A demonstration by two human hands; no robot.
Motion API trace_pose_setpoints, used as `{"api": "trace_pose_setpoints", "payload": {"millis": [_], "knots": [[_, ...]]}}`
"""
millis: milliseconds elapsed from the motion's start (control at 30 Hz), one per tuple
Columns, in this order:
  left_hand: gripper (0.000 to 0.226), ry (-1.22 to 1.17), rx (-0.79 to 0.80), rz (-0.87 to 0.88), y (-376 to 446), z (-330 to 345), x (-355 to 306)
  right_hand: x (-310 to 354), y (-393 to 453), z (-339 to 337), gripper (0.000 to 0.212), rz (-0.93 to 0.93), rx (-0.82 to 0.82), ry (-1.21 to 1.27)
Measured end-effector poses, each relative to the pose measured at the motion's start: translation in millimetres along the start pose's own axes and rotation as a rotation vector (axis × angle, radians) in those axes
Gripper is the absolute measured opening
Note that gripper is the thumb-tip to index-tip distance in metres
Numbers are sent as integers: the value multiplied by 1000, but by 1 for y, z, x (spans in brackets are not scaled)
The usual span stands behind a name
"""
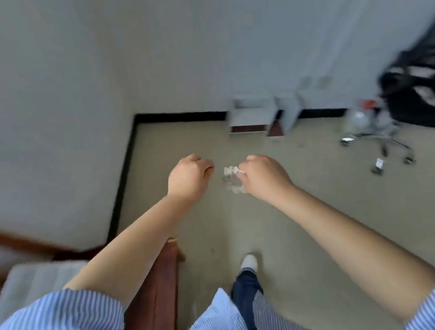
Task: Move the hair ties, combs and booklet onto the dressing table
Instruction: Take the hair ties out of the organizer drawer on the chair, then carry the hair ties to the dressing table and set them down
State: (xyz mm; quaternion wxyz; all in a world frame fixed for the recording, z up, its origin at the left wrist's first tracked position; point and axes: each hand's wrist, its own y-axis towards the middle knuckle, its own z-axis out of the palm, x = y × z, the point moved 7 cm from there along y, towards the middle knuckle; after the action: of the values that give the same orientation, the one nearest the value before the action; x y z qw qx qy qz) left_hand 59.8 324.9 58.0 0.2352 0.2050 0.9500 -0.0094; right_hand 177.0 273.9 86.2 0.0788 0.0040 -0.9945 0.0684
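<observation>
My right hand [261, 177] is closed on a pale, beaded hair tie [231, 179] that hangs from its fingers out in front of me, above the floor. My left hand [189, 177] is a loose fist just left of the tie, a small gap apart from it; whether it holds anything is hidden by the curled fingers. The picture is blurred by motion. No combs, booklet or dressing table are in view.
A red-brown wooden bed frame [153, 298] with a pale mattress [34, 283] lies at lower left. A small grey open cabinet [256, 115] stands against the far wall. An office chair [379, 138] and a black bag [417, 86] are at right. My foot [249, 262] is on the beige floor.
</observation>
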Motion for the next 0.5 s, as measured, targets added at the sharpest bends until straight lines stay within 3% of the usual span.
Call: {"api": "trace_pose_setpoints", "payload": {"millis": [300, 500], "knots": [[23, 50, 260, 814, 26, 131, -420, -338, -217, -96, 6, 642, -293, 105], [24, 94, 351, 1122, 4, 245, -693, -551, -385, -114, 11, 938, -301, 30]]}}
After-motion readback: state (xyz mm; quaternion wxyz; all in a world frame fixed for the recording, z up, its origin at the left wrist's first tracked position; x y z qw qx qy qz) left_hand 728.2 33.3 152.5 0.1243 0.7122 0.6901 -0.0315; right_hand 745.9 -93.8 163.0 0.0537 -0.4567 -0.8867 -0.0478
